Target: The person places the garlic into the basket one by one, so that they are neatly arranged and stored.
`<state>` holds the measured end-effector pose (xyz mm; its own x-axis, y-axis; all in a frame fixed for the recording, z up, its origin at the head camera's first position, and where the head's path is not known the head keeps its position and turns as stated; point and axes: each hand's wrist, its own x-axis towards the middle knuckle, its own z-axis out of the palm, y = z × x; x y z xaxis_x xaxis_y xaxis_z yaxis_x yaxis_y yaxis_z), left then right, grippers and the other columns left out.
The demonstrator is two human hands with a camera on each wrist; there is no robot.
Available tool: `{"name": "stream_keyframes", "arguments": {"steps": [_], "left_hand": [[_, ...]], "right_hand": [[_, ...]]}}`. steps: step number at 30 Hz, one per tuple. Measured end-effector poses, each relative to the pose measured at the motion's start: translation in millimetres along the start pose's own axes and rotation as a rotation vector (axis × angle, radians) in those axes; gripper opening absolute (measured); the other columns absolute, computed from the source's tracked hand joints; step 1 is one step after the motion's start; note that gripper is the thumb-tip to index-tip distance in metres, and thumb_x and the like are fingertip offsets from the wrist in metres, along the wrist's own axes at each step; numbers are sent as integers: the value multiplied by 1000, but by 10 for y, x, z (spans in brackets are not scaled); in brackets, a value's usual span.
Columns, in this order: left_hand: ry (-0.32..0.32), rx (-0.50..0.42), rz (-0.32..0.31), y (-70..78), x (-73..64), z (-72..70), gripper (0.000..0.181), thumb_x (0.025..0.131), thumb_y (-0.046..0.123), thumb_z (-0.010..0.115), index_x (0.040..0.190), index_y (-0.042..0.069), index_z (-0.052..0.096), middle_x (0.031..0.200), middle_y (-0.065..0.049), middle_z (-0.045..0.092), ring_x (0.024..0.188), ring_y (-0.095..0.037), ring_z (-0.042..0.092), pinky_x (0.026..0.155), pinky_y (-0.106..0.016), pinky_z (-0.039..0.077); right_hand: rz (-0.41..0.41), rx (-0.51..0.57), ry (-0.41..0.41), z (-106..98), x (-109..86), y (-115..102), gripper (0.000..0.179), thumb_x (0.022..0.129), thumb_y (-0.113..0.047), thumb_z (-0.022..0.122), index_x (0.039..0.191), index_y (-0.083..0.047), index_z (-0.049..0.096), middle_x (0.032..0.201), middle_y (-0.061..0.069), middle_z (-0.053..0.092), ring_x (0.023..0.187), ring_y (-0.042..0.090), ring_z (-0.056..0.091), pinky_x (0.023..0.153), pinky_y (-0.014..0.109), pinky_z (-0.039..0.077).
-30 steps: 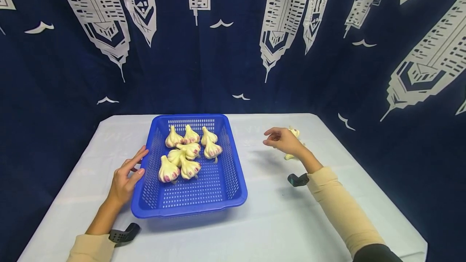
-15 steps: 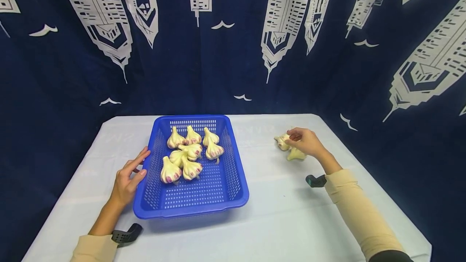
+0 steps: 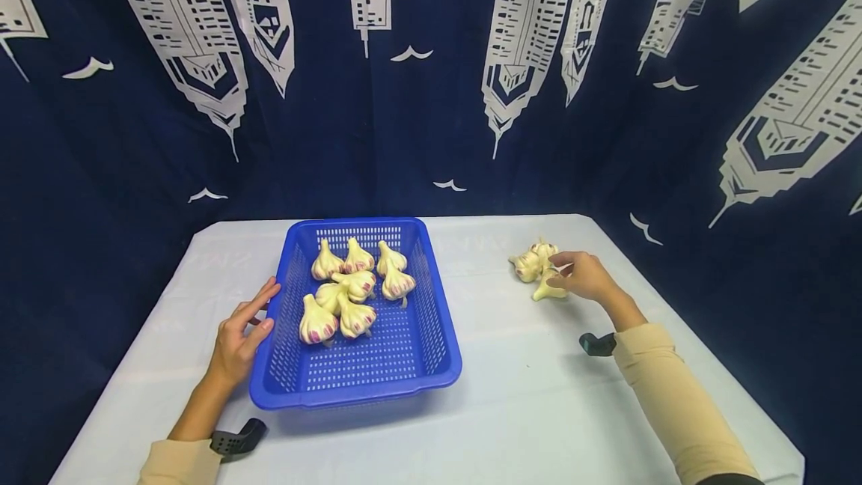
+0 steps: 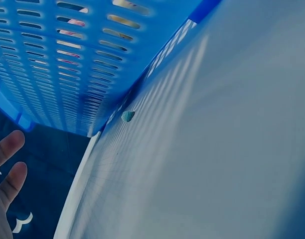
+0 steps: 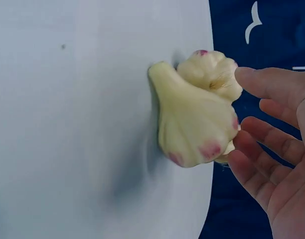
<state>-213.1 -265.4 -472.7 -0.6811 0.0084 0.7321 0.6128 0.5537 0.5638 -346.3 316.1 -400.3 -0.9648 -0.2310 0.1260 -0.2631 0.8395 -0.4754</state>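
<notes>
A blue plastic basket (image 3: 447, 365) holds several garlic bulbs (image 3: 318, 320) with pink-streaked skins. My left hand (image 3: 236, 346) is at its left side, fingers extended along the rim; in the left wrist view two fingertips (image 4: 8, 149) show close to the basket's wall. On the right of the table lies a small cluster of garlic bulbs (image 3: 525, 266). My right hand (image 3: 586, 277) is at the right side of this cluster. From the right wrist view, its thumb and fingers are spread around the nearest garlic bulb (image 5: 195, 124), and no firm grip shows. A third bulb is mostly hidden behind.
A white cloth covers the table (image 3: 498, 395). Behind it hangs a dark blue curtain (image 3: 377, 133) printed with white buildings and birds. Black wrist cameras (image 3: 239, 440) sit at both wrists.
My right hand has moved rightward from beside the basket to the garlic cluster, then slightly lower, uncovering more of the bulbs. My left hand stays at the basket.
</notes>
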Motion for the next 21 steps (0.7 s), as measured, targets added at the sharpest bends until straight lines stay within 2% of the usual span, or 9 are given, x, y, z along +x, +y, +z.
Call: {"name": "stream_keyframes", "arguments": {"steps": [10,21], "left_hand": [[-8,11,21,-13,13,-15,50,84,7,52,134,0,60,141,-18,53,100,1,52,75,-18,37],[4,-12,7,-9,12,-4,52,82,6,53,133,0,61,141,-17,53,100,4,52,74,-17,37]], "right_hand": [[-11,-81,-34,54,-29,111,54,74,-11,82,121,9,64,116,29,65,102,43,61,84,52,50],[20,-96,-40,134,-68,186,65,68,4,81,128,13,56,118,36,56,106,49,56,90,58,46]]}}
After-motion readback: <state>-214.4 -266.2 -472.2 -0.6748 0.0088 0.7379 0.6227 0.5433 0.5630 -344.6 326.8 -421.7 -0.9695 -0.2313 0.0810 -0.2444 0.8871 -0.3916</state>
